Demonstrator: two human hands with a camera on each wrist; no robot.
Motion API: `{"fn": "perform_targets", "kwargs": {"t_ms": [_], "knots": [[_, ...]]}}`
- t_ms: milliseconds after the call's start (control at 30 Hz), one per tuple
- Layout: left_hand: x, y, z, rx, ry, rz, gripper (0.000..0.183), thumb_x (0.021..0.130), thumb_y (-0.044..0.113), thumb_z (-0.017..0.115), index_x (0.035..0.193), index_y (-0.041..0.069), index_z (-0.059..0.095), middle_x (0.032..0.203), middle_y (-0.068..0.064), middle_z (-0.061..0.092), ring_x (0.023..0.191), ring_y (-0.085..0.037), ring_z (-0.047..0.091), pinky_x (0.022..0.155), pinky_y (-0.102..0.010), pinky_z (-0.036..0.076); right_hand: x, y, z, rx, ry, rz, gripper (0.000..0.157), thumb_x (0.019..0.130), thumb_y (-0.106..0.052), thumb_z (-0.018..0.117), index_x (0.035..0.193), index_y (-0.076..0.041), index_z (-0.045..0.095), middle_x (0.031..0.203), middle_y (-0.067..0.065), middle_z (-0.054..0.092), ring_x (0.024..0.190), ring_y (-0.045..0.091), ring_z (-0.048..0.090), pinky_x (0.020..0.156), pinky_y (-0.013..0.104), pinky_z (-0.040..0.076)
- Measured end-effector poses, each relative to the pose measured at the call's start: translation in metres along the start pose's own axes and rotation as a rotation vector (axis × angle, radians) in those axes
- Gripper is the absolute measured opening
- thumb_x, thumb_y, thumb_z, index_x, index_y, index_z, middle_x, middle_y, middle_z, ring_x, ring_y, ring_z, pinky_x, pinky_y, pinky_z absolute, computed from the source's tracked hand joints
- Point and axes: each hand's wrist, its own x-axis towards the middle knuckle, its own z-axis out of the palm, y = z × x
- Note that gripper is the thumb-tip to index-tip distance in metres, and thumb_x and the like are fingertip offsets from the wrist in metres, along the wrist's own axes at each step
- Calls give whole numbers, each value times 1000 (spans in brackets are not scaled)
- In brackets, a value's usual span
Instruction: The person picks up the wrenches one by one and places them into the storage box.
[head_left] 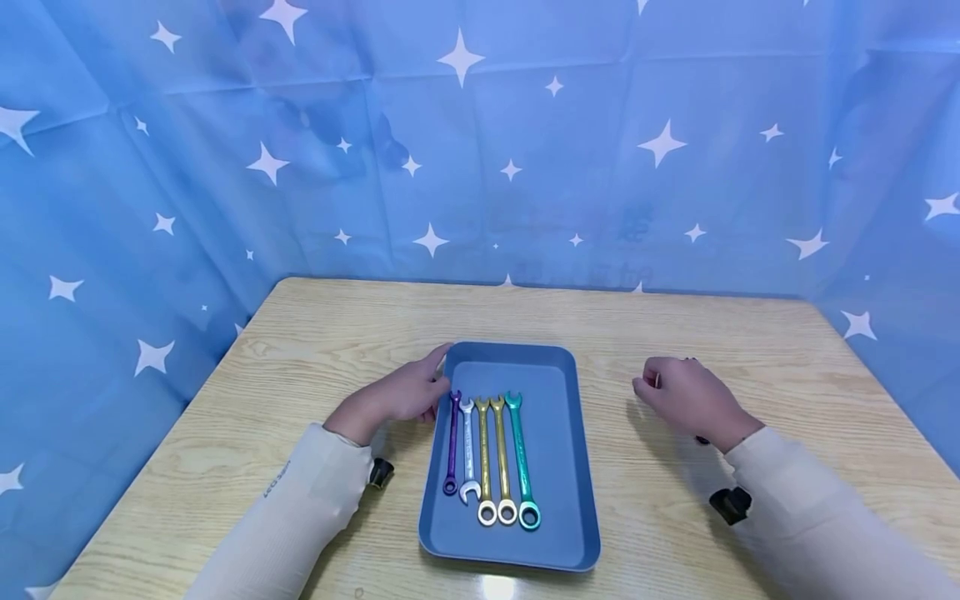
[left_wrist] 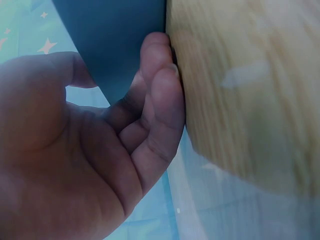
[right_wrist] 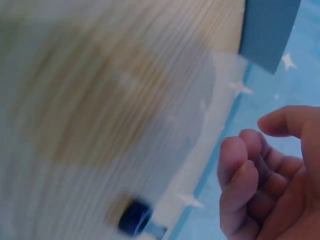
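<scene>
My left hand (head_left: pixel 405 390) holds the left wall of a blue-grey tray (head_left: pixel 558 467), thumb at the rim and fingers bent against the outer side. Inside the tray, side by side, lie a purple wrench (head_left: pixel 453 442), a silver wrench (head_left: pixel 468 450), two gold wrenches (head_left: pixel 484 458) and a green wrench (head_left: pixel 521 458). To the right of the tray, my right hand (head_left: pixel 690 400) hovers over the table with loosely curled fingers and nothing in them. Beneath it, mostly hidden in the head view, lies a shiny dark blue piece (right_wrist: pixel 135 217) with a ring-like end.
Both the tray and the blue piece are on a light wood-grain table (head_left: pixel 352 325). A blue cloth with white stars (head_left: pixel 480 167) hangs behind the table and along its sides. Small black devices (head_left: pixel 731 504) are strapped at both wrists, over pale sleeves (head_left: pixel 300 508).
</scene>
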Motion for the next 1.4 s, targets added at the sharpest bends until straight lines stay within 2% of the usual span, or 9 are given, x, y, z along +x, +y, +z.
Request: {"fn": "perform_targets", "kwargs": {"t_ms": [167, 400, 600, 800, 933, 1133, 1400], "knots": [[1, 0, 0, -7, -2, 5, 68, 106, 24, 39, 163, 22, 3, 67, -12, 65, 58, -24, 62, 59, -36, 51, -1, 22, -6, -20, -61, 59, 29, 102, -24, 49, 77, -11, 55, 54, -2, 39, 46, 14, 39, 49, 31, 33], [1, 1, -1, -1, -11, 5, 67, 106, 25, 39, 163, 23, 3, 67, -13, 65, 58, -24, 62, 60, -36, 52, -6, 48, -15, -19, -132, 158, 36, 102, -29, 47, 69, -13, 44, 55, -3, 39, 48, 14, 38, 50, 30, 30], [1, 0, -1, -9, -7, 3, 67, 106, 24, 39, 163, 22, 3, 67, -13, 65, 58, -24, 62, 59, -36, 51, -6, 61, -18, 17, -233, 205, 35, 101, -32, 46, 74, -10, 50, 53, -3, 43, 46, 14, 41, 49, 31, 35], [1, 0, -1, -10, -5, 5, 67, 106, 24, 39, 163, 21, 3, 67, -12, 66, 59, -23, 63, 60, -35, 52, -6, 67, -19, 30, -300, 223, 39, 102, -37, 43, 76, -9, 52, 53, -4, 42, 45, 13, 41, 51, 31, 37], [2, 1, -2, -4, -6, 1, 68, 106, 25, 39, 163, 22, 2, 67, -13, 65, 59, -24, 63, 60, -35, 52, -6, 67, -19, 59, -335, 228, 38, 104, -34, 41, 79, -9, 53, 52, -4, 44, 43, 12, 40, 49, 31, 38], [1, 0, -3, -2, -6, -5, 68, 106, 25, 39, 163, 22, 2, 67, -13, 65, 59, -23, 63, 61, -35, 52, -3, 63, -19, 42, -346, 193, 37, 105, -26, 38, 77, -10, 57, 49, -4, 45, 41, 10, 38, 47, 30, 37], [2, -2, -2, -1, -3, -8, 67, 107, 26, 39, 163, 23, 2, 66, -12, 65, 58, -23, 62, 61, -35, 51, -3, 62, -15, 37, -354, 197, 37, 103, -24, 37, 73, -9, 52, 46, -5, 41, 40, 10, 36, 48, 31, 37]]}}
